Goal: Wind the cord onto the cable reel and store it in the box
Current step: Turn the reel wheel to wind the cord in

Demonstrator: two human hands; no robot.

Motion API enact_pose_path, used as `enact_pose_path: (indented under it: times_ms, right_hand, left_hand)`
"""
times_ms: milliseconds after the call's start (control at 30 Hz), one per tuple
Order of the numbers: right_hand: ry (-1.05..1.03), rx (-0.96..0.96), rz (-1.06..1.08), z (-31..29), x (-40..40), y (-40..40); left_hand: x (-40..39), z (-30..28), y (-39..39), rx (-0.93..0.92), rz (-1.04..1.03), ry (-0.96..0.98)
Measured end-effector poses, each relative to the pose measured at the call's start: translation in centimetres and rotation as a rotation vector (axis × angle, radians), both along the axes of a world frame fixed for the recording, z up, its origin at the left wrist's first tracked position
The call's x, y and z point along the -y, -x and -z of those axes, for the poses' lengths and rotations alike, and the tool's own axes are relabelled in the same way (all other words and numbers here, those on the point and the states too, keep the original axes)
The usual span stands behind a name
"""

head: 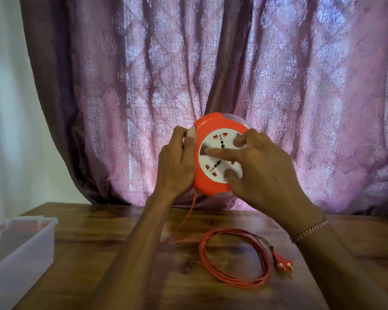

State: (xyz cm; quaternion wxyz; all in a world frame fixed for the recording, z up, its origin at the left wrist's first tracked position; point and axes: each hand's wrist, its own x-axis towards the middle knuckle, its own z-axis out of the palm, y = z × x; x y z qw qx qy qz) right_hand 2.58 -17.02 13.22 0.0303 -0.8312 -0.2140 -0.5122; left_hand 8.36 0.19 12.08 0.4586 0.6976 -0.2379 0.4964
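I hold an orange cable reel point(208, 128) upright above the table, its white socket face towards me. My left hand point(177, 159) grips the reel's left rim. My right hand point(262, 166) presses its fingers on the white socket disc point(213, 162). An orange cord point(233, 265) hangs from the reel's underside and lies in loose loops on the table. Its two-pin plug point(282, 262) rests at the right of the loops. A clear plastic box point(16, 249) stands open at the table's left edge.
The wooden table point(99, 231) runs across the lower frame. A purple patterned curtain point(211, 63) hangs close behind it. A pale wall point(7, 108) shows at the left.
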Motion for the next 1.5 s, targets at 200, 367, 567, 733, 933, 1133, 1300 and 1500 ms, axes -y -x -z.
enact_pose_path:
  times_ms: [200,367,567,733,933,1133,1300,1500]
  right_hand:
    - [-0.157,0.076,0.059,0.2,-0.2,-0.6]
    - [-0.132,0.128,0.028,-0.2,0.1,-0.4]
    - [-0.012,0.084,-0.135,-0.7,0.6,-0.2]
    - [0.128,-0.018,-0.207,-0.6,1.1,-0.3]
    - [0.172,-0.044,-0.105,-0.8,0.6,-0.1]
    - [0.107,0.035,-0.001,-0.4,0.3,0.0]
    - [-0.138,0.039,0.04,0.2,-0.6,0.4]
    - [-0.252,0.065,0.041,0.2,-1.0,0.0]
  left_hand:
    - [-0.1,0.0,0.1,-0.01,0.006,0.017]
    - [-0.1,-0.1,-0.2,-0.029,0.021,0.032]
    - [-0.3,-0.2,0.2,-0.017,0.044,0.045]
    - [-0.5,-0.2,-0.1,-0.02,0.027,0.051]
    - [-0.4,-0.3,0.0,-0.008,0.033,0.037]
    - [-0.2,-0.3,0.3,0.013,0.003,0.027]
    - [0.0,-0.4,0.6,0.016,-0.007,0.009]
    - [0.1,-0.3,0.7,-0.001,-0.015,0.006]
